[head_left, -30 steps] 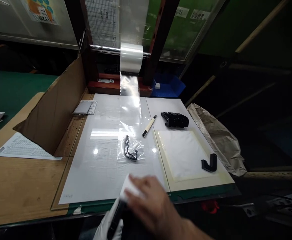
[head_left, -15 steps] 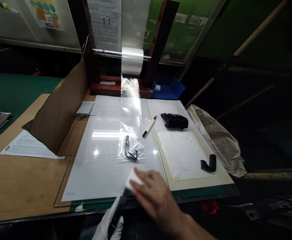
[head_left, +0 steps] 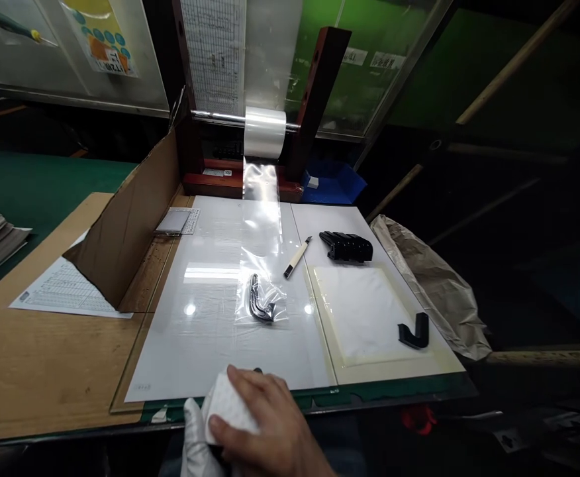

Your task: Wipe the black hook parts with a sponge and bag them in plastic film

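Observation:
My right hand [head_left: 270, 417], bare, presses a folded white wipe [head_left: 230, 407] at the front edge of the table. Under it, my left hand [head_left: 194, 440] in a white glove is closed around a glossy black part that is mostly covered; a dark tip [head_left: 257, 370] shows past my right fingers. Ahead lies a J-shaped black handle [head_left: 260, 305] inside clear plastic tubing [head_left: 263, 232] drawn from a roll [head_left: 265, 132]. Another black handle [head_left: 416, 332] rests on the right, at the edge of a taped white sheet [head_left: 364, 318].
A utility knife [head_left: 297, 258] lies beside the tubing, with several black parts [head_left: 347, 246] stacked to its right. A cardboard partition [head_left: 131, 225] stands on the left. A blue bin [head_left: 334, 182] sits behind, and crumpled wrapping [head_left: 434, 291] hangs along the right edge.
My right hand and the wipe have moved left and down, over my gloved left hand. The black part, visible between the hands before, is now mostly covered. The view has shifted slightly.

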Demonstrator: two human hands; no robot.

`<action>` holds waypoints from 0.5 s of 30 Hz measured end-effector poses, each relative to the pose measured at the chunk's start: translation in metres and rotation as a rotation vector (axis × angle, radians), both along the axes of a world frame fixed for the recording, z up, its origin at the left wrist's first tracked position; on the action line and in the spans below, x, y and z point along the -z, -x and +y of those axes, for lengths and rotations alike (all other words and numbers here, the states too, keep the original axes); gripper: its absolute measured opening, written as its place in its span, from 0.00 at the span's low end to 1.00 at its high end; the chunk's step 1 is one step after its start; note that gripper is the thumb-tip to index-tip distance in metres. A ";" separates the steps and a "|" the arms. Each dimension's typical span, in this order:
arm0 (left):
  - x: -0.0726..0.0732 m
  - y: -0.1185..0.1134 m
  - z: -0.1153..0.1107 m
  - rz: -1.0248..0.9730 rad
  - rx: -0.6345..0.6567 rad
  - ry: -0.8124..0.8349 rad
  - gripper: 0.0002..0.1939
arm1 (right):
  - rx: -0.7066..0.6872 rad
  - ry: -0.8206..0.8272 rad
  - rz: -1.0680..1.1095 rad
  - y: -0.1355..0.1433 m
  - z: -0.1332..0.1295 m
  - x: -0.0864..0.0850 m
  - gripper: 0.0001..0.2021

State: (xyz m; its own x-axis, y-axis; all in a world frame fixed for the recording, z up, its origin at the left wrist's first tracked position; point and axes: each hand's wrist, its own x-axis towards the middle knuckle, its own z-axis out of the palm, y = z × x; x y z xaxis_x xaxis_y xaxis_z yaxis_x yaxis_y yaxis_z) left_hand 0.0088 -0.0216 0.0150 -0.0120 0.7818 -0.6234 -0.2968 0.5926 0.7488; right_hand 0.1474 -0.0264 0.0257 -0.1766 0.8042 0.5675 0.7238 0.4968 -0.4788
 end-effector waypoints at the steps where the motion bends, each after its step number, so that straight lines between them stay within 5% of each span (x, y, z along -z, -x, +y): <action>1: -0.001 -0.002 0.002 -0.027 -0.034 0.034 0.42 | 0.015 0.059 0.021 0.000 0.000 0.000 0.14; 4: -0.002 -0.003 0.006 -0.150 -0.089 0.133 0.42 | 0.002 0.163 0.050 -0.009 0.002 -0.004 0.16; 7: 0.001 -0.002 0.006 -0.276 -0.080 0.128 0.43 | -0.212 0.104 0.000 -0.022 0.005 -0.007 0.14; 10: 0.006 -0.003 0.006 -0.328 -0.132 0.113 0.39 | -0.074 0.187 -0.006 -0.028 0.005 -0.006 0.17; 15: 0.007 -0.010 0.007 -0.381 -0.245 0.175 0.40 | -0.034 0.021 -0.057 -0.016 -0.001 -0.001 0.17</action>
